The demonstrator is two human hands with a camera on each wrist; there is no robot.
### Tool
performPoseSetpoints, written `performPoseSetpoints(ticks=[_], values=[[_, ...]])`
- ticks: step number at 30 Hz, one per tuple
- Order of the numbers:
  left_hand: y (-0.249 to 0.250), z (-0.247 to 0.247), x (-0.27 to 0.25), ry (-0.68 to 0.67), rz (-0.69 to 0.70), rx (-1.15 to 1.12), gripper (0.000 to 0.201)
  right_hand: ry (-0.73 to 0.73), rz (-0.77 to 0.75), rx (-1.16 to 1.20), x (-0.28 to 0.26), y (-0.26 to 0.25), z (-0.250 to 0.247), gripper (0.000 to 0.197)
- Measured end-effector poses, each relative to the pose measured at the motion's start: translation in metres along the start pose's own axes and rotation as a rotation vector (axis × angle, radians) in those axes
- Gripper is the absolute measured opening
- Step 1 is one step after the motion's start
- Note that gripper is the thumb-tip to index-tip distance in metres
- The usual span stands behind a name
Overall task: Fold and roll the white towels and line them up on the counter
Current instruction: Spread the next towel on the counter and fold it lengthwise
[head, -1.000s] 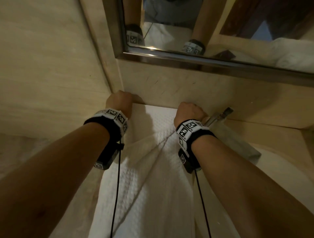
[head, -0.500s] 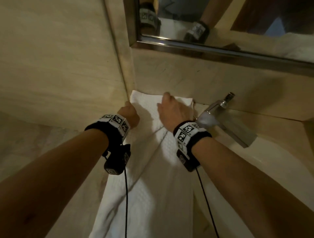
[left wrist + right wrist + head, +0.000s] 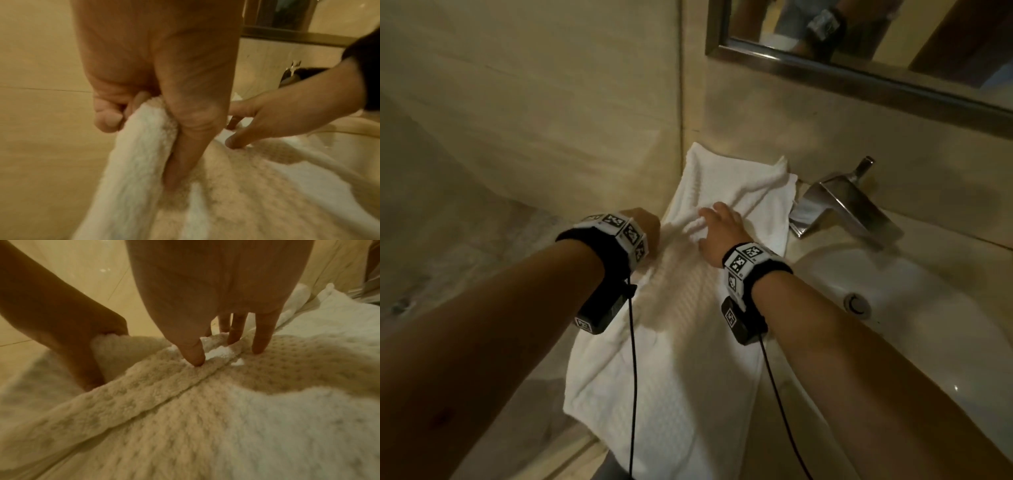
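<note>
A white waffle-weave towel [image 3: 688, 342] lies lengthwise on the beige counter [image 3: 808, 394], from the back wall to the front edge, where it hangs over. My left hand [image 3: 645, 224] grips the towel's left edge, fingers curled round a bunched fold [image 3: 141, 129]. My right hand [image 3: 719, 229] rests on the towel's middle with straight fingers [image 3: 261, 337] pressing a long fold ridge [image 3: 144, 394]. The thumb [image 3: 193, 353] also touches the cloth. Both hands sit side by side about a third of the way from the far end.
A chrome faucet [image 3: 839, 205] stands right of the towel's far end. A white basin [image 3: 893, 308] lies to the right, close to my right forearm. A tiled wall [image 3: 534, 102] borders the left, and a framed mirror [image 3: 859, 51] hangs above.
Both hands have drawn back from the towel's far end toward me. The right hand went from a fist to flat fingers on the cloth. The far end now lies released against the wall.
</note>
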State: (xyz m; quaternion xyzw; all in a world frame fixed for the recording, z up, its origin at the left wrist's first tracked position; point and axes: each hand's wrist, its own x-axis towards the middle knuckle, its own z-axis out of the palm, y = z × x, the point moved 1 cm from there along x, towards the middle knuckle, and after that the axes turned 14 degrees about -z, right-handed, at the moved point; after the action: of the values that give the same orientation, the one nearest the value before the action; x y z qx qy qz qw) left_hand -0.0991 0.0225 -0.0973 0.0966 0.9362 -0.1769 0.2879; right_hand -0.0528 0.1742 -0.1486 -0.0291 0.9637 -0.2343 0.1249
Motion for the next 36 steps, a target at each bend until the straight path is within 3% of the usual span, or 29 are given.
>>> performPoseSetpoints(ticks=[2,5,7,8,10,12,15,17,20,24,26,29,31,32,34,35,36], values=[[-0.005,-0.007,-0.018,-0.029,0.002,-0.039,0.029,-0.025,0.040,0.014,-0.001,0.001,0.004,0.065],[-0.017,-0.005,-0.035,-0.093,0.018,-0.049,0.061,0.004,0.064,0.036,-0.005,0.002,0.008,0.065],[-0.025,0.004,-0.046,-0.162,0.013,0.023,0.072,0.018,0.073,0.041,-0.010,0.002,0.012,0.066],[-0.028,0.009,-0.052,-0.221,0.023,0.062,0.070,0.017,0.077,0.033,-0.012,0.002,0.013,0.066],[-0.032,0.017,-0.064,-0.322,0.032,0.066,0.044,0.022,0.076,0.022,-0.016,0.001,0.014,0.064],[-0.033,0.024,-0.078,-0.338,0.037,0.061,0.027,0.016,0.080,0.005,-0.021,-0.002,0.015,0.064],[-0.035,0.036,-0.094,-0.268,0.081,0.131,0.046,-0.024,0.149,-0.040,-0.036,-0.008,0.018,0.070],[-0.038,0.045,-0.102,-0.183,0.120,0.119,0.043,0.027,0.208,-0.007,-0.054,-0.015,0.024,0.073],[-0.041,0.059,-0.118,-0.004,0.210,0.082,0.041,0.200,0.319,0.116,-0.092,-0.036,0.045,0.071],[-0.034,0.061,-0.147,0.163,0.213,-0.010,0.034,0.489,0.373,0.411,-0.136,-0.069,0.067,0.040],[-0.031,0.061,-0.164,0.068,0.153,-0.205,0.034,0.471,0.406,0.739,-0.157,-0.088,0.069,0.036],[-0.028,0.065,-0.184,-0.368,0.044,-0.839,0.052,0.286,0.392,1.309,-0.177,-0.116,0.061,0.064],[-0.028,0.068,-0.194,-0.621,0.067,-1.032,0.063,0.137,0.367,1.527,-0.181,-0.126,0.058,0.075],[-0.030,0.073,-0.196,-0.696,0.090,-1.060,0.061,0.117,0.373,1.513,-0.183,-0.129,0.059,0.068],[-0.036,0.085,-0.199,-0.746,0.117,-1.072,0.045,0.212,0.465,1.368,-0.189,-0.131,0.060,0.025],[-0.039,0.091,-0.199,-0.669,0.133,-1.020,0.033,0.252,0.507,1.269,-0.191,-0.126,0.064,0.005],[-0.044,0.096,-0.199,-0.527,0.158,-0.860,0.020,0.250,0.472,1.080,-0.198,-0.123,0.068,0.013]])
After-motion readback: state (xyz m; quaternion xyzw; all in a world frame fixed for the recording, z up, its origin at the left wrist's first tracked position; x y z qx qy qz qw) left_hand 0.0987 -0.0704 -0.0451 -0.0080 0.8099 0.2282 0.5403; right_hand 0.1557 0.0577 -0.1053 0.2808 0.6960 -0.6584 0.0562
